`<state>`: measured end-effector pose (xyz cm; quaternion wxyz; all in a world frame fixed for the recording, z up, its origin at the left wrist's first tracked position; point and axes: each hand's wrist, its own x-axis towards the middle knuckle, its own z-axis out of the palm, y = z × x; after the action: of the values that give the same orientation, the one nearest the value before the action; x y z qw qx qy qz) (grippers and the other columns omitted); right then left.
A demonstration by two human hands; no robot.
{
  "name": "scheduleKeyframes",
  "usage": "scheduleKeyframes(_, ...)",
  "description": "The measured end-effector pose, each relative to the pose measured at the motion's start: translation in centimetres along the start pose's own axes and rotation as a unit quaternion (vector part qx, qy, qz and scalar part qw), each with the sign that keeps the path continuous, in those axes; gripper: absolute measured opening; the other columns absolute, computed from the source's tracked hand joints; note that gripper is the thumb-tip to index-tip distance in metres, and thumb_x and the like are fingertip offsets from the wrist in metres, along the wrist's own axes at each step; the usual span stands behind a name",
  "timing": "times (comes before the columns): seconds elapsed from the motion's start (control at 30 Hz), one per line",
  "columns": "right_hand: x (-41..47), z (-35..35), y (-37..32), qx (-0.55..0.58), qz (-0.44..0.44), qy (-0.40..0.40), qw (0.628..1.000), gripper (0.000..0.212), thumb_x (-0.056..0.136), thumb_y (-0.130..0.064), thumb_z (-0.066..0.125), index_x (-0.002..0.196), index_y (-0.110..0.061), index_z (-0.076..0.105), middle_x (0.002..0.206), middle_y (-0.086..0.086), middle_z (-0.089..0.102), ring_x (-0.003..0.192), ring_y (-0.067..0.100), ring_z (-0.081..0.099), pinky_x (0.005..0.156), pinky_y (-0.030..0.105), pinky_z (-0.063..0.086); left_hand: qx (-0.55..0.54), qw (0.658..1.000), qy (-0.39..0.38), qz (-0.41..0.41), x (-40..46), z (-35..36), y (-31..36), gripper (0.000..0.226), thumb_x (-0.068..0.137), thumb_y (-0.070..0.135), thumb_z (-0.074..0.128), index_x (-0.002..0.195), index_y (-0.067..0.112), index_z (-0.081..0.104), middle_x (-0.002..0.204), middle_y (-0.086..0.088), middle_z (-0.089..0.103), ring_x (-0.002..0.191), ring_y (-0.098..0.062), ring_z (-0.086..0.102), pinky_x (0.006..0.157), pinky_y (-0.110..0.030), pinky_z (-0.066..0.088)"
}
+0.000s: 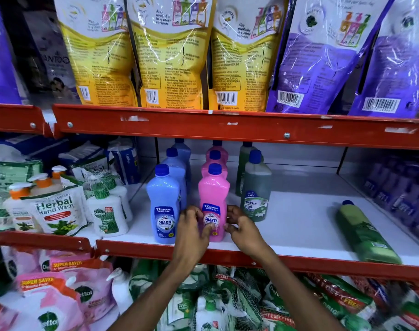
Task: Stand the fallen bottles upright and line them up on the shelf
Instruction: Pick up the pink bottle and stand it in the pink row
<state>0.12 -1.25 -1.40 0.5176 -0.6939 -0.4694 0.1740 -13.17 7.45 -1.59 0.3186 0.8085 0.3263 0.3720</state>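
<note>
On the white shelf (299, 225) stand three rows of blue-capped bottles. The front pink bottle (213, 194) is upright near the shelf's front edge, and both my hands grip its lower part: my left hand (194, 232) on its left side with the thumb across the label, my right hand (242, 230) on its right side. A blue bottle (164, 204) stands upright just left of it, with more blue ones behind. Two dark green bottles (256, 187) stand upright to the right. One green bottle (366, 232) lies on its side at the shelf's right end.
Hand wash pouches and pump bottles (57, 211) crowd the shelf's left part. Purple packs (399, 187) line the right side. A red shelf rail (227, 127) runs overhead with yellow and purple refill pouches above. Bagged goods fill the shelf below.
</note>
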Motion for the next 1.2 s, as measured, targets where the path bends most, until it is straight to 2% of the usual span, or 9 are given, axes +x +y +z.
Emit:
scheduleKeyframes(0.07, 0.1, 0.3, 0.3, 0.008, -0.002, 0.008, 1.000, 0.048, 0.087, 0.016, 0.048, 0.127, -0.010, 0.051, 0.119, 0.003, 0.066, 0.112, 0.013, 0.062, 0.094, 0.020, 0.051, 0.008, 1.000, 0.019, 0.010, -0.3, 0.2, -0.1, 0.041, 0.082, 0.028, 0.079, 0.102, 0.009, 0.047, 0.101, -0.008, 0.056, 0.096, -0.026, 0.056, 0.081, -0.037, 0.053)
scheduleKeyframes(0.2, -0.1, 0.7, 0.6, -0.001, -0.003, 0.028, 1.000, 0.047, 0.089, 0.010, 0.050, 0.129, -0.015, 0.053, 0.117, 0.000, 0.068, 0.109, 0.011, 0.064, 0.084, 0.006, 0.048, 0.009, 0.999, 0.032, 0.021, -0.7, 0.4, -0.3, 0.051, 0.083, 0.033, 0.077, 0.113, 0.008, 0.043, 0.110, -0.012, 0.060, 0.101, -0.027, 0.061, 0.084, -0.042, 0.056)
scheduleKeyframes(0.4, -0.7, 1.2, 1.3, -0.040, 0.017, 0.068, 0.997, 0.039, 0.085, 0.001, 0.062, 0.121, -0.017, 0.063, 0.111, -0.003, 0.073, 0.096, 0.004, 0.067, 0.074, -0.001, 0.047, 0.000, 1.000, -0.022, 0.014, -0.3, 0.5, -1.2, 0.062, 0.087, 0.024, 0.074, 0.139, 0.009, 0.043, 0.125, -0.013, 0.068, 0.109, -0.029, 0.069, 0.093, -0.043, 0.058)
scheduleKeyframes(0.47, -0.8, 1.4, 1.2, -0.049, 0.020, 0.072, 0.996, 0.036, 0.085, 0.001, 0.061, 0.118, -0.015, 0.065, 0.110, -0.002, 0.073, 0.094, 0.003, 0.066, 0.074, -0.002, 0.045, 0.004, 1.000, -0.026, 0.007, -0.2, 0.6, -1.7, 0.056, 0.084, 0.023, 0.076, 0.133, 0.010, 0.050, 0.120, -0.011, 0.072, 0.104, -0.026, 0.070, 0.090, -0.037, 0.059)
scheduleKeyframes(0.6, -1.0, 1.6, 1.2, -0.051, 0.024, 0.062, 0.996, 0.036, 0.087, 0.001, 0.060, 0.120, -0.014, 0.064, 0.114, 0.000, 0.072, 0.102, 0.010, 0.067, 0.086, 0.012, 0.049, -0.019, 0.999, -0.031, 0.004, -0.3, 0.4, -2.5, 0.050, 0.080, 0.031, 0.080, 0.121, 0.017, 0.055, 0.110, -0.002, 0.076, 0.091, -0.013, 0.072, 0.074, -0.015, 0.055)
scheduleKeyframes(0.73, -1.4, 1.8, 1.3, -0.064, 0.023, 0.061, 0.996, 0.034, 0.088, -0.004, 0.062, 0.119, -0.016, 0.064, 0.113, -0.002, 0.072, 0.100, 0.007, 0.066, 0.078, 0.003, 0.045, -0.016, 0.999, -0.027, 0.018, -0.6, 0.0, -2.9, 0.049, 0.078, 0.037, 0.080, 0.119, 0.023, 0.057, 0.105, 0.004, 0.077, 0.083, -0.003, 0.069, 0.064, 0.004, 0.043)
scheduleKeyframes(0.93, -1.8, 1.9, 1.1, -0.070, 0.031, 0.056, 0.996, 0.034, 0.088, -0.005, 0.063, 0.119, -0.018, 0.063, 0.113, -0.002, 0.072, 0.100, 0.007, 0.066, 0.084, 0.012, 0.050, -0.016, 0.999, -0.025, 0.029, -1.0, -0.1, -3.5, 0.051, 0.078, 0.037, 0.081, 0.120, 0.024, 0.056, 0.108, 0.004, 0.076, 0.087, -0.007, 0.073, 0.077, -0.020, 0.061)
scheduleKeyframes(1.0, -1.9, 1.9, 1.0, -0.075, 0.035, 0.054, 0.995, 0.034, 0.088, -0.007, 0.063, 0.121, -0.018, 0.062, 0.114, -0.002, 0.072, 0.101, 0.007, 0.066, 0.080, 0.007, 0.047, -0.027, 0.999, -0.027, 0.025, -1.1, -0.2, -3.6, 0.053, 0.078, 0.037, 0.081, 0.122, 0.025, 0.055, 0.109, 0.003, 0.076, 0.089, -0.008, 0.074, 0.081, -0.031, 0.064)
scheduleKeyframes(1.2, -2.1, 1.8, 0.7, -0.085, 0.038, 0.056, 0.994, 0.036, 0.090, -0.009, 0.063, 0.124, -0.017, 0.061, 0.118, -0.002, 0.071, 0.101, 0.006, 0.064, 0.074, 0.000, 0.042, -0.048, 0.998, -0.026, 0.027, -1.6, -0.4, -3.3, 0.056, 0.078, 0.040, 0.080, 0.126, 0.023, 0.057, 0.110, 0.004, 0.077, 0.089, -0.007, 0.074, 0.083, -0.034, 0.065)
